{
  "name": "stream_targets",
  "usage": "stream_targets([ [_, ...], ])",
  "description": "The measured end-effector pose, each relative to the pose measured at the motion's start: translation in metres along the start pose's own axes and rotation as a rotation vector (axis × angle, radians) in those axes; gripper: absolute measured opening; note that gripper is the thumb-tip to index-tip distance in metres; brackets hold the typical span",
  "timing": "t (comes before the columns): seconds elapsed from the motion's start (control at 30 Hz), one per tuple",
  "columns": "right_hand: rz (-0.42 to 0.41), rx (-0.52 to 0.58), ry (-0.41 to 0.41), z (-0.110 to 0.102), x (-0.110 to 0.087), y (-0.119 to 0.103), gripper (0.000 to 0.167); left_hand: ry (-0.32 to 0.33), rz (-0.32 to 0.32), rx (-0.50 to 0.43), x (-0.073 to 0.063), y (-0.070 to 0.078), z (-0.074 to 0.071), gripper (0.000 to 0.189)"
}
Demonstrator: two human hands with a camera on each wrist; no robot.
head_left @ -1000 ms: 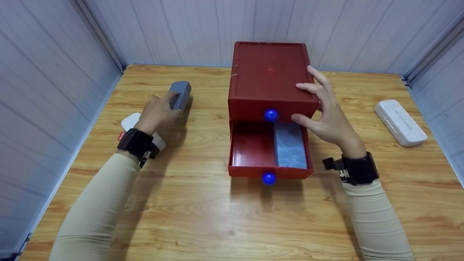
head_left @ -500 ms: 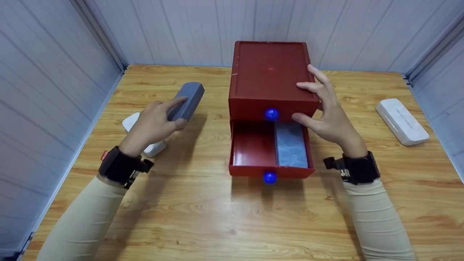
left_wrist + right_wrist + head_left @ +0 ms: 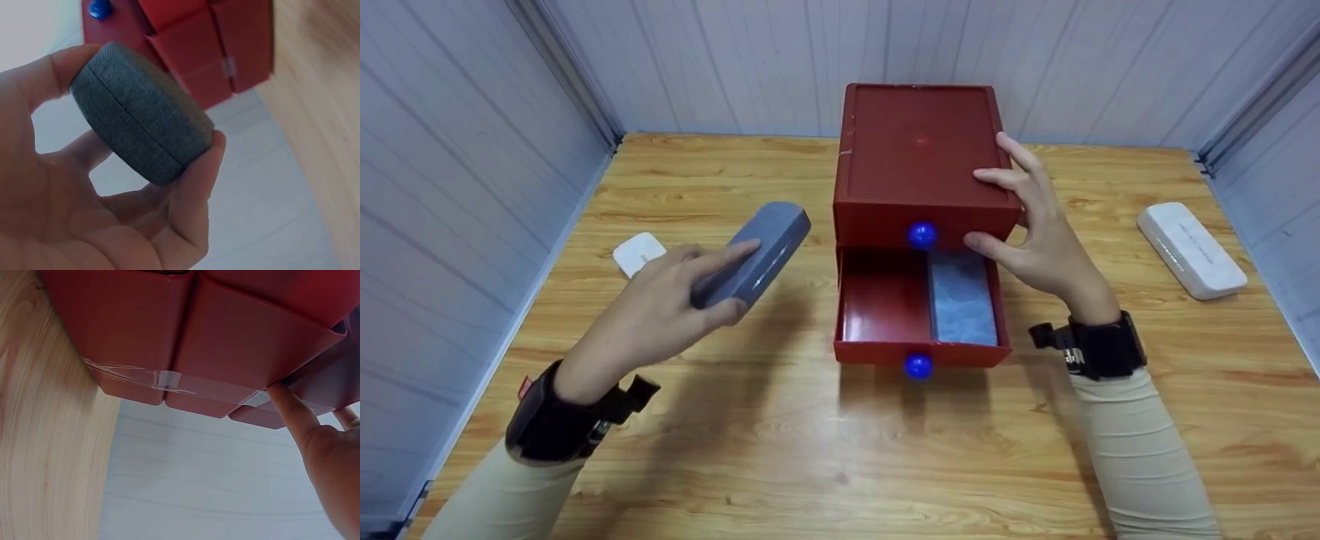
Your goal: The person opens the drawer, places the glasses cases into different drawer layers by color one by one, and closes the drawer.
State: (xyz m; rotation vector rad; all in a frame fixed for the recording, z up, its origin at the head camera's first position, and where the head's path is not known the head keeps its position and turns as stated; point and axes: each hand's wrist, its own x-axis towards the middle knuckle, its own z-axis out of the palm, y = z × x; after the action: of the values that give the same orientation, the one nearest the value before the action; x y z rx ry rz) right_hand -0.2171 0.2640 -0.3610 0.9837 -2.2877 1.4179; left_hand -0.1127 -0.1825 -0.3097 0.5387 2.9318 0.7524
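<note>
My left hand [image 3: 660,300] holds a grey glasses case [image 3: 761,247] above the table, left of the red drawer box [image 3: 922,142]. In the left wrist view, the case's fabric end and lid seam show between thumb and fingers. My right hand [image 3: 1046,240] grips the front right corner of the drawer box. Its thumb lies on the front, one finger is on top, and others reach along the side. The lower drawer [image 3: 885,352] is pulled out. A blue-grey case [image 3: 962,300] lies along its right side, with bare drawer floor to its left.
Behind my left hand, a white case [image 3: 639,251] lies partly hidden on the wooden table [image 3: 840,457]. Another white case [image 3: 1192,251] lies at the far right. Blue knobs [image 3: 919,367] stick out from the drawer fronts. Panelled walls [image 3: 735,67] enclose the table's back and sides.
My left hand has lifted the grey glasses case and carried it right and toward me, turning it to a slant. The right hand and the drawer box stay put.
</note>
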Motion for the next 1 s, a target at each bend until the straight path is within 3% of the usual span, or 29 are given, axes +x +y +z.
stream_targets([
  [0.2,-0.008,0.0,0.0,0.0,0.001,-0.001,0.071,-0.007,0.07,0.008,-0.014,0.015,0.003,0.067],
  [0.5,-0.007,0.016,-0.001,0.0,0.0,0.0,0.072,-0.065,0.116,0.011,-0.017,0.037,0.004,0.068],
  [0.77,-0.019,0.011,0.003,0.002,0.0,0.001,0.073,-0.107,0.219,0.022,-0.008,0.059,0.006,0.063],
  [1.0,-0.016,-0.003,0.002,0.0,-0.001,-0.001,0.073,-0.189,0.233,0.054,0.009,0.082,0.007,0.061],
])
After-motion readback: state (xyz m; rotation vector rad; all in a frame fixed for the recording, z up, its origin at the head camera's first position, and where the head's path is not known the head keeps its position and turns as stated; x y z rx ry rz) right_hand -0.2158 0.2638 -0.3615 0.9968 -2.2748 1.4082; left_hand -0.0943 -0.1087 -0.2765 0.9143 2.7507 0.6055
